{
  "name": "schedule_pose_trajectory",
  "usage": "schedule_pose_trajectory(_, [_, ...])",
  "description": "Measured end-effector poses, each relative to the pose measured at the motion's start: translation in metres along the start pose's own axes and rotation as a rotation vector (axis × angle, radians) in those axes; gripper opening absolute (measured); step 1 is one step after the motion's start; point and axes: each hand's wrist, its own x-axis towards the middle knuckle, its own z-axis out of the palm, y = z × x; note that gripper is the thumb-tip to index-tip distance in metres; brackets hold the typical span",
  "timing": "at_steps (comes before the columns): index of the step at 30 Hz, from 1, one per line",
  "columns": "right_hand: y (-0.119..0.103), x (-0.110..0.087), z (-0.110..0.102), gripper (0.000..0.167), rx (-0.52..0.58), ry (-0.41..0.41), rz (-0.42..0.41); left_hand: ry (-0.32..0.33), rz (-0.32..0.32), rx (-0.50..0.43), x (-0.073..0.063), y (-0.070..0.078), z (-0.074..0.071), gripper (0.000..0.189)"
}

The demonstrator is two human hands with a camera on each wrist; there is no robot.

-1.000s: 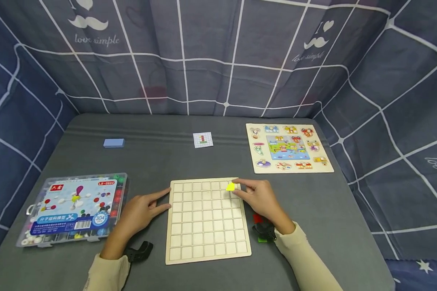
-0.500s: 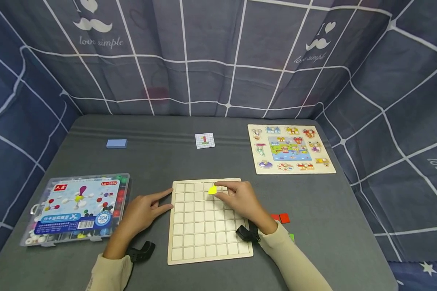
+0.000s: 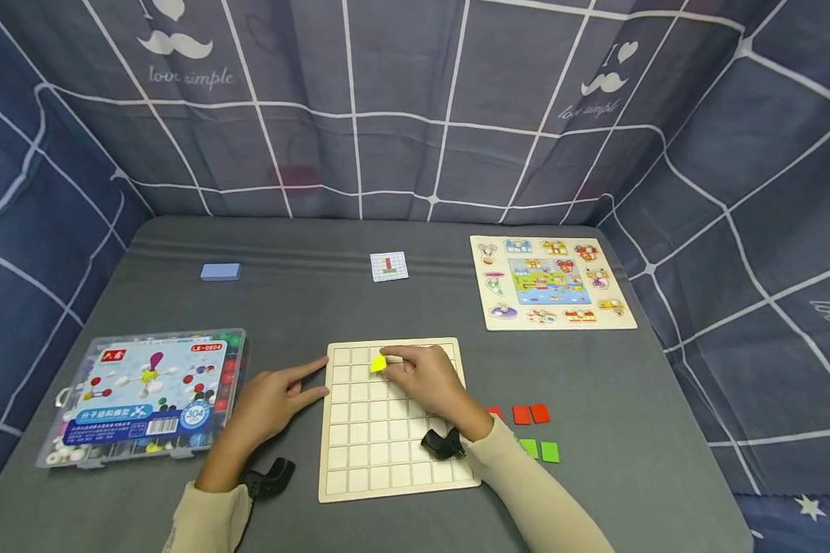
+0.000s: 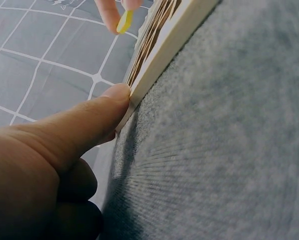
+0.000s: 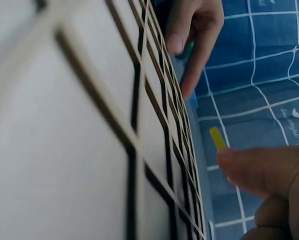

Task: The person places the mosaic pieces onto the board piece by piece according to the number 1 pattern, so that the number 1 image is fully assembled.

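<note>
A wooden grid board (image 3: 366, 453) lies flat on the table in front of me. My right hand (image 3: 425, 376) pinches a small yellow tile (image 3: 378, 363) between thumb and index finger, over the upper part of the board. In the right wrist view the yellow tile (image 5: 217, 138) stands out past the thumb, apart from the grid. My left hand (image 3: 268, 403) touches the board's left edge with thumb and index finger stretched out. The left wrist view shows the left thumb (image 4: 107, 102) against the wooden side, its other fingers folded under.
Red tiles (image 3: 522, 415) and green tiles (image 3: 549, 452) lie right of the board, partly behind the right sleeve. A clear case of model parts (image 3: 145, 399) is at left. Farther back are a blue block (image 3: 220, 272), a pattern card (image 3: 390, 266) and a picture puzzle board (image 3: 553, 284).
My right hand has moved left across the board with the yellow tile, from its upper right corner toward the upper left. Red and green tiles have come into view. The left hand stays put.
</note>
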Motion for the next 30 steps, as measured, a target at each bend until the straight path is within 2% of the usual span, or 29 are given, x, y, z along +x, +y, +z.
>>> schedule_pose_trajectory(10, [0.004, -0.002, 0.011, 0.027, -0.048, -0.003, -0.039, -0.012, -0.022, -0.013, -0.001, 0.001, 0.000, 0.055])
schedule_pose_trajectory(17, [0.006, -0.003, 0.012, 0.026, -0.114, -0.015, -0.054, 0.005, -0.005, -0.025, 0.000, 0.002, 0.002, 0.054])
schedule_pose_trajectory(30, [0.008, -0.005, 0.011, 0.027, -0.166, -0.026, -0.105, 0.015, -0.005, -0.012, -0.001, 0.003, 0.002, 0.054])
